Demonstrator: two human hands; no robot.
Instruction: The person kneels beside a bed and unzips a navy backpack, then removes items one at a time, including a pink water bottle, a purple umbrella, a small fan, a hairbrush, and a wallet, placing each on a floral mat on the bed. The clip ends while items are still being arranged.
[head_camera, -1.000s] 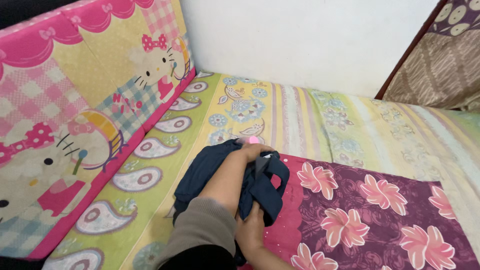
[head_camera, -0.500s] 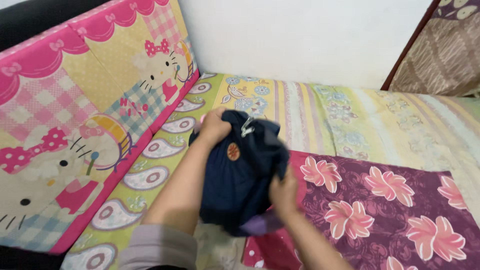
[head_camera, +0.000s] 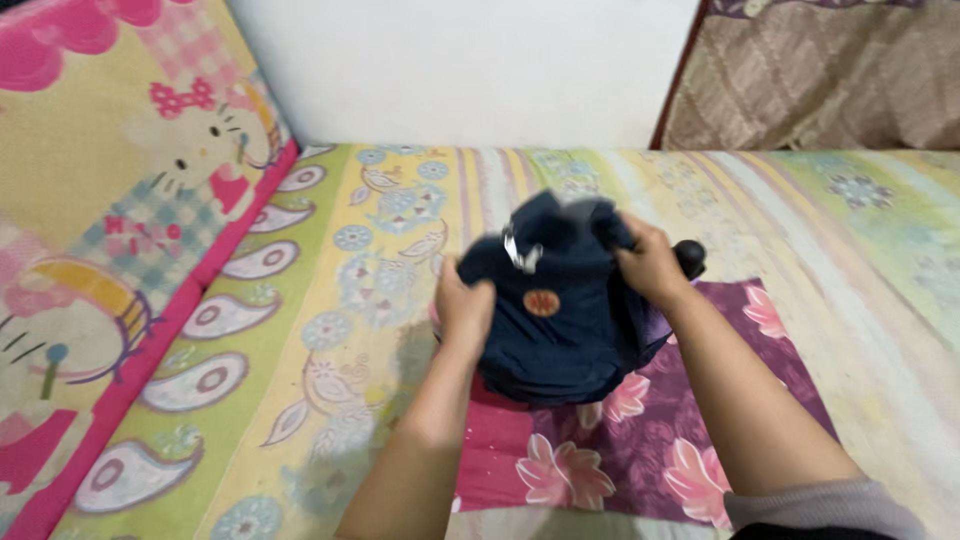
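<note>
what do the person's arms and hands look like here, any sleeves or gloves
Both hands are bare, with no gloves, rings or watch visible on the left hand or the right hand. The forearms are uncovered. A grey-brown sleeve with a ribbed cuff is pushed up on the right arm; the left arm's sleeve is out of frame.

Garment (head_camera: 560, 320) above cloth (head_camera: 640, 440) on mattress (head_camera: 330, 330)
</note>
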